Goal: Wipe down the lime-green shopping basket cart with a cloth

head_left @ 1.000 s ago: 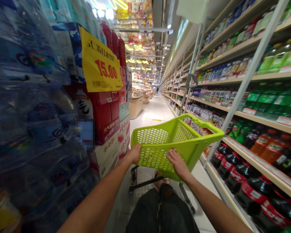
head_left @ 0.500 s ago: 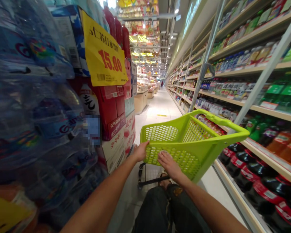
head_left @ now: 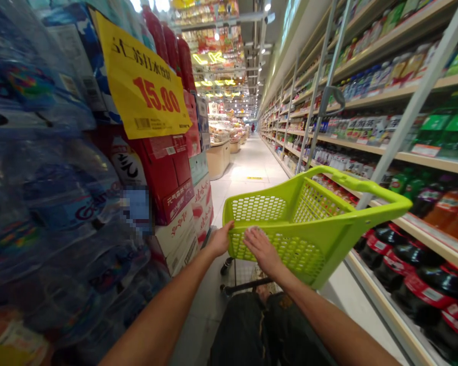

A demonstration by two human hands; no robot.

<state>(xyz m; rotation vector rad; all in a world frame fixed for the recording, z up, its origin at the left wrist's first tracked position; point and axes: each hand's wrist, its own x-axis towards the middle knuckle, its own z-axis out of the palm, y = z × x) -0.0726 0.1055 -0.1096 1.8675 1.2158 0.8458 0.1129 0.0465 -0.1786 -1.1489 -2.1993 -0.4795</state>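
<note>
A lime-green shopping cart (head_left: 278,234) with a perforated basket stands sideways in front of my legs, its handle end to the right. My left hand (head_left: 220,240) is closed on the basket's left corner, with its fingers hooked near the rim. Against the near side wall, just below the rim, my right hand (head_left: 262,250) lies flat with fingers extended. Something small and whitish shows by the right fingertips; I cannot make out what it is. The basket's lower wall is partly hidden behind my right hand and forearm.
Close on the left are wrapped water bottles (head_left: 68,178), stacked drink cartons (head_left: 171,178) and a yellow price sign (head_left: 145,86). Drink shelves (head_left: 366,145) line the right side, with large cola bottles (head_left: 423,279) low down. The aisle floor (head_left: 252,168) runs ahead to a distant person.
The cart's handle end now reaches further right in view. My right hand has shifted slightly left and up along the basket wall. My left hand keeps its hold at the corner.
</note>
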